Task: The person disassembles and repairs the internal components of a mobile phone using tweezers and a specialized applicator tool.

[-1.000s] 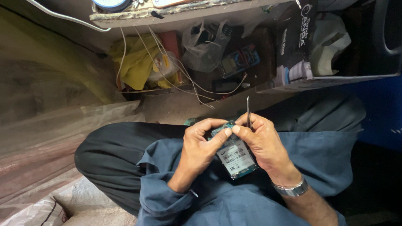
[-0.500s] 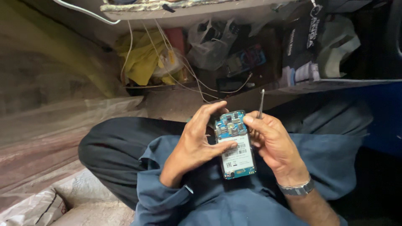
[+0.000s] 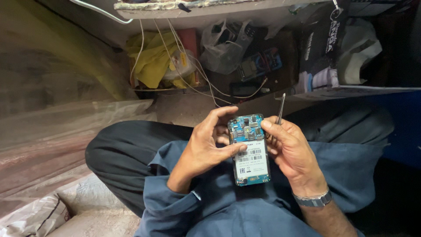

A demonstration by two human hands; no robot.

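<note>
Opened phone point(image 3: 250, 151) held in our lap.
Our left hand point(image 3: 206, 147) grips its side; our right hand point(image 3: 291, 151) pinches tweezers point(image 3: 280, 108) and steadies it.

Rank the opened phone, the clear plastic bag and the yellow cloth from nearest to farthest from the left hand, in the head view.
1. Opened phone: held in the left hand, thumb on its label, in the lap.
2. Clear plastic bag: up ahead, under the shelf, slightly right of the hand.
3. Yellow cloth: up ahead too, further left under the shelf; only a little beyond the bag.
</note>
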